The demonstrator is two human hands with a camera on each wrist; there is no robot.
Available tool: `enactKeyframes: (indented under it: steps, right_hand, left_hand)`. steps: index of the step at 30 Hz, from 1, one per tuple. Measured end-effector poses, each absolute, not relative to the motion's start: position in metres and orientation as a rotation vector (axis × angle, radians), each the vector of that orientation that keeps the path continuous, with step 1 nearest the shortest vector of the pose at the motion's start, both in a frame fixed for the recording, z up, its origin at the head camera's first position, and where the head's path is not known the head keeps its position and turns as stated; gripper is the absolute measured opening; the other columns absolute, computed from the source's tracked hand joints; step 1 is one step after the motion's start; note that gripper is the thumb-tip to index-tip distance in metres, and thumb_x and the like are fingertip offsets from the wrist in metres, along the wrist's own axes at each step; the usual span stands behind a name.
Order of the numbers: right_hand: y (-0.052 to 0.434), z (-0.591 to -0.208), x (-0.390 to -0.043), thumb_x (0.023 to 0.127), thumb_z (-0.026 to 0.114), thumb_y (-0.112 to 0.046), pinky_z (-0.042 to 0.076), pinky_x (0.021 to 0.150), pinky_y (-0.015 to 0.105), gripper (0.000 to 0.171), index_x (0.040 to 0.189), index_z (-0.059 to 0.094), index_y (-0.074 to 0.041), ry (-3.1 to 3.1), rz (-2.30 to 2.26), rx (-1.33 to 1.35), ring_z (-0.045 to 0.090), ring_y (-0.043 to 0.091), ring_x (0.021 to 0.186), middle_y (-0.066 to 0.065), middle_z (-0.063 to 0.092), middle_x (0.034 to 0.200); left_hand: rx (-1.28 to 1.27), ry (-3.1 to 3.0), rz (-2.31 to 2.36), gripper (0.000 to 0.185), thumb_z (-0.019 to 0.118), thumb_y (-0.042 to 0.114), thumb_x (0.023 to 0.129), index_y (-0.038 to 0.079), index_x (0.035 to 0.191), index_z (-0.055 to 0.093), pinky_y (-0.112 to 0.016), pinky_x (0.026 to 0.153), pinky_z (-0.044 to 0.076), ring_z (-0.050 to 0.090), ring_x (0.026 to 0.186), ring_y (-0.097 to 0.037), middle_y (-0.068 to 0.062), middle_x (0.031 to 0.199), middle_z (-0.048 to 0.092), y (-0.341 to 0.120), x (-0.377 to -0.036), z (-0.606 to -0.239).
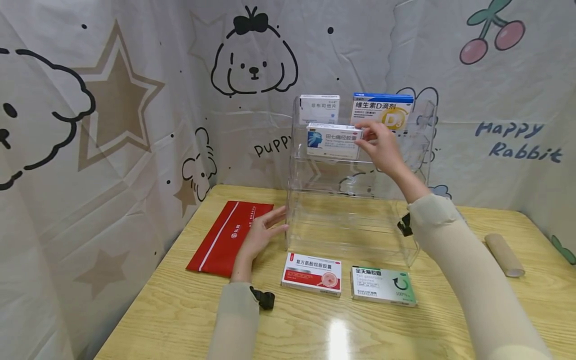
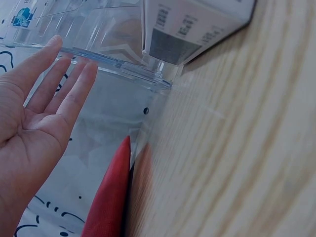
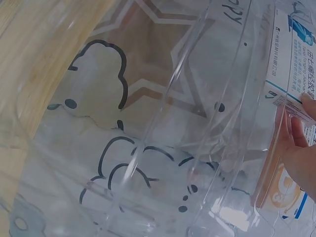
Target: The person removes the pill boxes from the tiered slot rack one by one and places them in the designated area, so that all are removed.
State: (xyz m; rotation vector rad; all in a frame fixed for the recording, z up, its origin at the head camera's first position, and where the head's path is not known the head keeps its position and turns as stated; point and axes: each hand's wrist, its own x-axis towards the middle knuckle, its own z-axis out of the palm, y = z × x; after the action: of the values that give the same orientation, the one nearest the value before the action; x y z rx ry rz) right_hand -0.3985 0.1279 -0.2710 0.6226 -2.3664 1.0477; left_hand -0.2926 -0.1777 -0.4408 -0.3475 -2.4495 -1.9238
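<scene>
My right hand [image 1: 382, 147] pinches the right end of a white-and-blue medicine box [image 1: 333, 145] with thumb and fingers. The box is upright at an upper tier of a clear stepped display rack [image 1: 290, 200]; whether it rests there I cannot tell. Behind it on the top tier stand a white medicine box [image 1: 319, 107] and a blue, white and yellow vitamin D box [image 1: 369, 110]. My left hand [image 1: 258, 237] is at the rack's lower left side, fingers extended. In the left wrist view its fingertips [image 2: 89, 71] lie at the rack's edge; contact is unclear.
In front of the rack lie a red-and-white medicine box [image 1: 310, 282] and a green-and-white medicine box [image 1: 382, 292]. A red pouch [image 1: 220, 240] lies left, a cardboard tube [image 1: 505, 255] right. A printed curtain [image 1: 252, 165] hangs behind the wooden table [image 1: 180, 320].
</scene>
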Motion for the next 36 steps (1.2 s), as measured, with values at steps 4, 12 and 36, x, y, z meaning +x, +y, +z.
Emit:
enactKeyframes:
  steps: [4, 12, 36]
  right_hand:
    - [0.133, -0.27, -0.397, 0.095, 0.061, -0.006, 0.052, 0.087, 0.027, 0.032, 0.127, 0.058, -0.002, -2.338, 1.068, 0.586, 0.059, 0.028, 0.098, 0.021, 0.056, 0.102]
    - [0.139, -0.267, -0.391, 0.096, 0.061, -0.008, 0.055, 0.09, 0.031, 0.034, 0.13, 0.057, -0.006, -2.308, 1.098, 0.507, 0.058, 0.02, 0.098, 0.015, 0.053, 0.102]
    - [0.157, -0.298, -0.304, 0.093, 0.064, -0.006, 0.047, 0.077, 0.0, 0.036, 0.128, 0.056, -0.003, -2.275, 1.167, 0.707, 0.054, -0.008, 0.088, 0.015, 0.059, 0.102]
  left_hand:
    - [-0.346, -2.451, -1.92, 0.055, 0.066, 0.011, 0.093, 0.013, 0.145, 0.048, -0.046, 0.112, 0.042, 0.05, 0.137, -0.027, -0.01, 0.147, 0.052, -0.177, -0.292, -0.442]
    - [-0.35, -2.453, -1.926, 0.057, 0.068, 0.014, 0.092, 0.014, 0.145, 0.048, -0.045, 0.112, 0.042, 0.05, 0.137, -0.025, -0.008, 0.148, 0.052, -0.175, -0.293, -0.445]
    - [-0.344, -2.475, -1.943, 0.059, 0.067, 0.015, 0.092, 0.015, 0.147, 0.046, -0.048, 0.113, 0.04, 0.048, 0.139, -0.027, -0.01, 0.148, 0.051, -0.179, -0.296, -0.441]
